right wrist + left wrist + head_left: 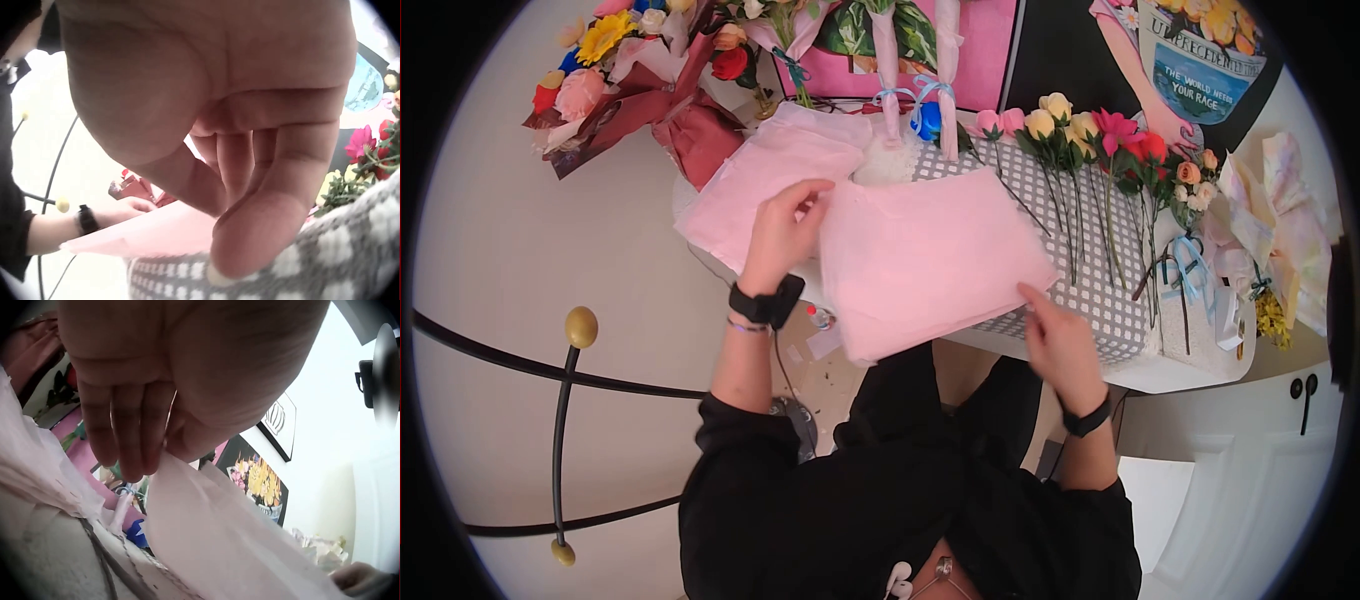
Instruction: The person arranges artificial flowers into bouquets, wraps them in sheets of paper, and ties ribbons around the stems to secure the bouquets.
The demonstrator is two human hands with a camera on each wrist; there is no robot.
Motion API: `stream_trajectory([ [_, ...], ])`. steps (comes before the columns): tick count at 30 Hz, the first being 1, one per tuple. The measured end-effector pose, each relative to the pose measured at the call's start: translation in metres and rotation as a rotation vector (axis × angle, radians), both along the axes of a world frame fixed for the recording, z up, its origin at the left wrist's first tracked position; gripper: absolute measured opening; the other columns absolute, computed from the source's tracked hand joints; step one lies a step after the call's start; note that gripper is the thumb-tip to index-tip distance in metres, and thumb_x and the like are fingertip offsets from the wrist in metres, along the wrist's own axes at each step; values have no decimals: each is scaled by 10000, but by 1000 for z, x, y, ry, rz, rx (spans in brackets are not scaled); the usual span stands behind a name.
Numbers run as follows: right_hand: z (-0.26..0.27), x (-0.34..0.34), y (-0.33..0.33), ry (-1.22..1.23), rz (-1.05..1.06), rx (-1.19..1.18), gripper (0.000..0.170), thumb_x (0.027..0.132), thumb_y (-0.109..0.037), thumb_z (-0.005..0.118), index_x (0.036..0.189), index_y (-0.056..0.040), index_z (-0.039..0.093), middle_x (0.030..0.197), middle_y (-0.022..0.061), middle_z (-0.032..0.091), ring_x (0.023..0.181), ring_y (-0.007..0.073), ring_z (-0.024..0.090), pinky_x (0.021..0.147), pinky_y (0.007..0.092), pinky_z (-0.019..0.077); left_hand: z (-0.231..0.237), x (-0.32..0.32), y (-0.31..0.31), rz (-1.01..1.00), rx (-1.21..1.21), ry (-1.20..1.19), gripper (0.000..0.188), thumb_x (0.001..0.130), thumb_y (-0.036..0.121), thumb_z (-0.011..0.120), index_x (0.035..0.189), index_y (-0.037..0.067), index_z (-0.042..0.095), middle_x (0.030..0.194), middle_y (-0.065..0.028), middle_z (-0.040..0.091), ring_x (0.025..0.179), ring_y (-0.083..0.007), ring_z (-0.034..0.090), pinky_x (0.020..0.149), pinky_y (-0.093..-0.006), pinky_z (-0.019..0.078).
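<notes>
A folded stack of thin pink tissue paper (930,260) spans the space between both hands, its near edge past the table front. My left hand (785,230) pinches its upper left corner between thumb and fingertips, as the left wrist view also shows. At the lower right corner, my right hand (1062,350) pinches the edge with thumb and index finger; in the right wrist view the other fingers (269,225) curl beside the sheet. A second pile of pink tissue paper (730,210) lies on the table to the left, partly behind the left hand.
Artificial roses and other stems (1090,150) lie along the grey-and-white checked cloth (1115,335) at right. A dark red wrapped bouquet (690,120) stands at upper left. Pale blue ribbons (1190,265) hang near the right end. A small bottle (820,318) is below the table edge.
</notes>
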State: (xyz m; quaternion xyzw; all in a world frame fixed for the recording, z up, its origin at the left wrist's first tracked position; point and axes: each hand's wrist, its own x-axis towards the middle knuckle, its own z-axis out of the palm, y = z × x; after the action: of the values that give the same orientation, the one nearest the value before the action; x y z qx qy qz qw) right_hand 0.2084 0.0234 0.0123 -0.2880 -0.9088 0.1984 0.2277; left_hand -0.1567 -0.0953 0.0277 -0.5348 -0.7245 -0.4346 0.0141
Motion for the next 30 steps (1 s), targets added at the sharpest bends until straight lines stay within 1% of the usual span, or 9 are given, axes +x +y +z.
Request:
stream_trajectory([
  [5, -27, -22, -54, 112, 196, -23, 531, 850, -74, 590, 1361, 10, 474, 955, 228, 670, 711, 375, 660, 638, 449, 542, 14, -35, 55, -143, 28, 115, 333, 876, 5, 588, 1196, 70, 655, 1065, -149, 702, 962, -251, 666, 868, -324, 505],
  [7, -29, -38, -74, -41, 210, -142, 686, 855, -117, 594, 1441, 84, 300, 1128, 277, 623, 717, 398, 661, 637, 462, 554, 19, -33, 64, -215, 50, 167, 385, 887, -7, 582, 1257, 84, 629, 1122, -150, 689, 1033, -237, 650, 935, -327, 484],
  [9, -32, -56, -91, -20, 213, -193, 747, 856, -121, 599, 1461, 97, 218, 1184, 309, 586, 750, 424, 653, 666, 469, 552, 35, -17, 76, -159, 119, 615, 509, 822, -53, 567, 1311, 86, 581, 1268, -164, 622, 1179, -307, 592, 1028, -371, 439],
  [12, -29, -77, -100, 1, 249, -306, 825, 857, -121, 602, 1486, 106, 119, 1252, 343, 537, 787, 459, 642, 700, 485, 548, 69, 50, 40, -289, 82, 581, 603, 729, -81, 549, 1316, 57, 554, 1342, -179, 564, 1220, -371, 539, 1059, -418, 412],
  [13, -29, -81, -99, -5, 290, -371, 836, 857, -119, 600, 1490, 102, 102, 1264, 346, 526, 791, 467, 639, 705, 494, 546, 68, 70, 24, -390, -82, 463, 622, 692, -86, 544, 1301, 40, 553, 1348, -182, 554, 1225, -384, 528, 1054, -432, 412],
  [17, -25, -88, -84, 43, 301, -428, 809, 855, -107, 597, 1477, 114, 130, 1270, 352, 522, 820, 461, 640, 725, 495, 533, 25, 118, -24, -455, -289, 352, 629, 661, -109, 544, 1275, 26, 560, 1287, -181, 585, 1204, -389, 539, 1018, -452, 432],
  [21, -30, -86, -77, 170, 337, -338, 751, 856, -93, 600, 1473, 86, 211, 1230, 311, 566, 846, 459, 639, 722, 499, 524, -53, 119, -22, -260, -63, 223, 453, 734, -93, 589, 1173, 17, 598, 1232, -132, 618, 1207, -341, 554, 1074, -482, 390],
  [26, -7, -69, -66, 141, 298, -157, 510, 817, -91, 688, 1308, -68, 553, 1160, 201, 622, 770, 315, 659, 666, 381, 542, -73, 112, -20, -121, 190, 139, 311, 719, -120, 612, 997, 10, 661, 1070, -123, 686, 1151, -329, 610, 1099, -484, 397],
  [30, -2, -58, -54, 279, 158, 98, 470, 806, -130, 720, 1258, -111, 594, 1101, 74, 603, 690, 221, 623, 581, 337, 534, -81, 101, -12, -149, 271, 83, 257, 718, -124, 608, 931, 12, 655, 1019, -115, 695, 1121, -323, 627, 1079, -496, 416],
])
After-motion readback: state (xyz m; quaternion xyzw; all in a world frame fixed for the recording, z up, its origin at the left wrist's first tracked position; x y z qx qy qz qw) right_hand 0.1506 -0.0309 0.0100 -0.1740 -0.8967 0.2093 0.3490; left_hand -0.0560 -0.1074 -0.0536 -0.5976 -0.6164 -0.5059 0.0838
